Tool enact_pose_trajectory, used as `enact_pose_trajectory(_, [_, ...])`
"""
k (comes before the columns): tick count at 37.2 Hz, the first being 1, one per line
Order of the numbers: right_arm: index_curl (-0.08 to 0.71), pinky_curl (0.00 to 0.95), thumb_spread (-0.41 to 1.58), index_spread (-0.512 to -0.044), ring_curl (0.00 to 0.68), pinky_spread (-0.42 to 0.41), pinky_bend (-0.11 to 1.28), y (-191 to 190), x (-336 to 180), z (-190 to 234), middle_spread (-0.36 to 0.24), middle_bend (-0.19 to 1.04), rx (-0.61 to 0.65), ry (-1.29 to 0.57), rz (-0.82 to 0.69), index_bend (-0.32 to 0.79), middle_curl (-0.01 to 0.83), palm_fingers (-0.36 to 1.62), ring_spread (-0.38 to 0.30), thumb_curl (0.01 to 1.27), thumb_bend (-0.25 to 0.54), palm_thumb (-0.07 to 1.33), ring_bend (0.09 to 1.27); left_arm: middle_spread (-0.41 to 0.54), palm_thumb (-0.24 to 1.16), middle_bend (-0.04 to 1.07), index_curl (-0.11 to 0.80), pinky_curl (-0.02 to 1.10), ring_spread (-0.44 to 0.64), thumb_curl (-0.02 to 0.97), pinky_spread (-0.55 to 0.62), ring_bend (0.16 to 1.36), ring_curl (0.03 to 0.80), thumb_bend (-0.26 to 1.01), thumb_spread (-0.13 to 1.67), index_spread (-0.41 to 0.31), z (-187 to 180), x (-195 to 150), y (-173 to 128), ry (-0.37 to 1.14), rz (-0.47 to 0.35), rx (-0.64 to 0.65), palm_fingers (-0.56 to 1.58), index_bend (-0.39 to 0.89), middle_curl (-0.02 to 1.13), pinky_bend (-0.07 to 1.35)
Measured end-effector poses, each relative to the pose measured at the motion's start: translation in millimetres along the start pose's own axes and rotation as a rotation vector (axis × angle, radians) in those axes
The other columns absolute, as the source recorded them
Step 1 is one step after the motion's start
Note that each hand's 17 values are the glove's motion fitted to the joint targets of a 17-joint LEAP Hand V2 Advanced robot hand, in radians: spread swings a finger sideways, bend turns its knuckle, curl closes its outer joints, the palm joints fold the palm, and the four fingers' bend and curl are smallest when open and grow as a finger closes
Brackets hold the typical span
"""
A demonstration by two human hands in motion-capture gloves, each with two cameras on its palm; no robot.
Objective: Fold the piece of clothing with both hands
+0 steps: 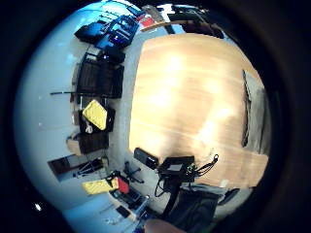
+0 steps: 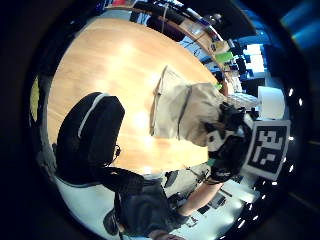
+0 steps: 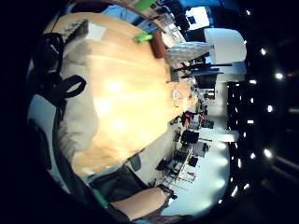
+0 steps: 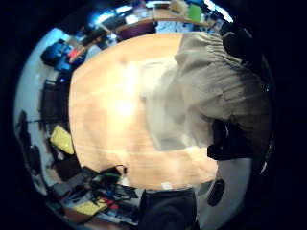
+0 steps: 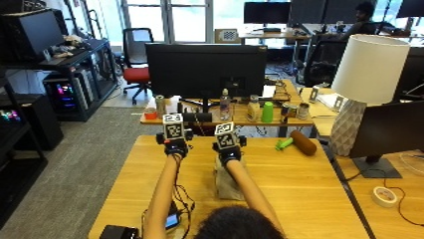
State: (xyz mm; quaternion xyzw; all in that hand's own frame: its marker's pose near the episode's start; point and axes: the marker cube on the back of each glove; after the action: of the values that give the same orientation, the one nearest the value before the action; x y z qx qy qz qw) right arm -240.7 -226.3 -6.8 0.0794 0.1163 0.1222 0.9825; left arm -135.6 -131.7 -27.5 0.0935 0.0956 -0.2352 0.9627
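Two gloved hands are raised above the wooden tabletop (image 5: 291,169) in the middle of the outside view, forearms stretching up the frame from the head at the lower edge. We see the right hand (image 5: 228,153) at centre with a beige piece of clothing (image 5: 227,185) hanging from it; the cloth drops down to the tabletop just below the hand, partly hidden by the forearm. In the right thumb side palm view the garment (image 4: 216,91) fills the upper right, its gathered waistband bunched close against the palm, so we read the right hand's fingers as closed round the fabric. The left thumb side palm view shows the clothing (image 2: 185,112) at centre, draped from the right hand (image 2: 230,142) down onto the wood. The left hand (image 5: 175,147) is up at centre left of the outside view, apart from the cloth, with nothing visibly in it; we cannot tell how its fingers are set. Toward the right of the tabletop lie a brown cylinder (image 5: 303,142) and a small green object (image 5: 283,144) just beside it. A white lamp (image 5: 366,79) stands at the upper right, and a dark monitor (image 5: 205,69) sits behind the tabletop at upper centre.
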Motion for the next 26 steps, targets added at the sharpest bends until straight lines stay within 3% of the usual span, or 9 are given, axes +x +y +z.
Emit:
enact_pose_trajectory(4, [0.050,0.432,0.81,-0.301,0.475,-0.353,0.91,12.5,-56.9,15.4,-0.106,0.17,-0.057,-0.059,-0.095,-0.01,0.445,1.04,-0.238,0.45,-0.023,1.14,0.82,0.144,0.31,0.18,0.323,0.35,0.30,0.246,0.30,0.57,0.291,0.01,1.22,-0.033,1.0,-22.3,2.3,0.013,-0.046,-0.029,0.12,0.17,0.30,0.44])
enact_pose_trajectory(11, [0.029,0.438,0.82,-0.298,0.481,-0.367,0.95,53.0,-125.5,63.1,-0.082,0.14,-0.434,-0.274,-0.292,-0.02,0.412,0.95,-0.232,0.47,-0.021,1.12,0.84,0.141,0.35,0.17,0.330,0.35,0.31,0.247,0.30,0.57,0.291,0.01,1.26,-0.030,6.8,-52.8,7.8,0.025,-0.064,-0.027,0.12,0.17,0.30,0.43])
enact_pose_trajectory(14, [0.019,0.431,0.84,-0.296,0.478,-0.368,0.95,59.1,-126.6,61.9,-0.078,0.15,-0.501,-0.359,-0.307,-0.02,0.404,0.93,-0.228,0.47,-0.018,1.12,0.85,0.141,0.36,0.17,0.332,0.35,0.31,0.246,0.31,0.56,0.290,0.00,1.27,-0.026,9.6,-62.2,11.5,0.043,-0.071,-0.039,0.12,0.17,0.30,0.43])
enact_pose_trajectory(20, [0.010,0.419,0.88,-0.295,0.470,-0.349,0.95,45.4,-89.1,27.5,-0.065,0.16,-0.417,-0.455,-0.272,0.00,0.394,0.91,-0.215,0.48,-0.022,1.10,0.85,0.140,0.37,0.17,0.334,0.35,0.31,0.243,0.31,0.56,0.289,-0.01,1.28,-0.024,12.5,-73.0,13.8,0.069,-0.079,-0.051,0.13,0.16,0.30,0.42])
enact_pose_trajectory(26, [0.025,0.409,0.94,-0.292,0.452,-0.305,0.92,-34.0,-14.6,7.2,-0.061,0.18,-0.133,-0.478,-0.160,0.03,0.397,0.90,-0.197,0.47,-0.023,1.06,0.80,0.140,0.38,0.17,0.336,0.35,0.31,0.240,0.31,0.56,0.288,-0.01,1.29,-0.023,10.3,-71.7,19.2,0.079,-0.079,-0.050,0.13,0.16,0.30,0.42])
